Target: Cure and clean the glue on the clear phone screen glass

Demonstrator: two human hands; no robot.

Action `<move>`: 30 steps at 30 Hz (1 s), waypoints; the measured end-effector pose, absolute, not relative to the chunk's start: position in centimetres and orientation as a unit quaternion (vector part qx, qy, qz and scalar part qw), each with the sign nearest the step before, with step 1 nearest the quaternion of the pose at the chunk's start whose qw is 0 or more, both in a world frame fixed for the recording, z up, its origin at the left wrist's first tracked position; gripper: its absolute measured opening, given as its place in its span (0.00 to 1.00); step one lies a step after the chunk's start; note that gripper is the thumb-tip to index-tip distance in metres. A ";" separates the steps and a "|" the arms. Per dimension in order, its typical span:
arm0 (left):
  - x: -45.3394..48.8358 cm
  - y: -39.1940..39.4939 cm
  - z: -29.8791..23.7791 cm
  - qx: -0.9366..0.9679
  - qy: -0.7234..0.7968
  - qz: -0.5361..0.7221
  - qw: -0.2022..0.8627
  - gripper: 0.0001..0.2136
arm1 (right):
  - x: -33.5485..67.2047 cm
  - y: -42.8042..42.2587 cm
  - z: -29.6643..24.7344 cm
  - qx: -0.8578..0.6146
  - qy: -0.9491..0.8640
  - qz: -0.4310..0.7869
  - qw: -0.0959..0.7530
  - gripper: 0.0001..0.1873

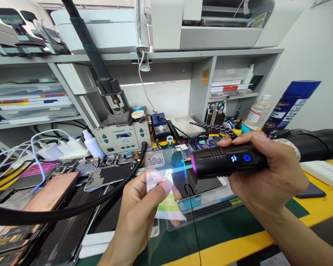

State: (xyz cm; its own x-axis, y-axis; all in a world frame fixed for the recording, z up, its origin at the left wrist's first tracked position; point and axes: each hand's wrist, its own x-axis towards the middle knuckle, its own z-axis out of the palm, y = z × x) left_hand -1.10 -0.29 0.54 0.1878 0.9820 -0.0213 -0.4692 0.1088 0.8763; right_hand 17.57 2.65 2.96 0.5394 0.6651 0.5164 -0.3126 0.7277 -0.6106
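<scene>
My left hand [140,207] pinches a clear glass sheet [166,177], thumb on its front face, and holds it upright above the bench. My right hand [269,173] is wrapped round a black torch-like lamp [227,160] with a purple ring and a lit blue display. The lamp's head points left at the glass from a few centimetres away.
A thick black hose [72,207] sweeps across the left of the bench. Behind it stand a soldering station [123,136], phone parts [105,173], chargers with white cables [44,147] and a white bottle [93,144]. A green mat with yellow edge [238,236] lies below. Shelves hold boxes and a printer [211,22].
</scene>
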 end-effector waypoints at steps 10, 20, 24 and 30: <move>-1.2 -0.2 0.5 0.388 0.331 0.541 0.669 0.08 | 17.5 2.5 3.0 -0.250 -0.373 0.302 0.841 0.13; -0.9 -0.1 -0.2 0.450 0.378 0.563 0.582 0.08 | 17.6 2.7 2.9 -0.295 -0.395 0.304 0.815 0.10; -0.7 -0.2 -0.6 0.484 0.393 0.569 0.536 0.10 | 17.4 2.3 2.5 -0.286 -0.429 0.237 0.824 0.08; -0.7 -0.2 -0.4 0.511 0.399 0.558 0.518 0.11 | 17.0 1.4 1.7 -0.290 -0.527 0.110 0.791 0.10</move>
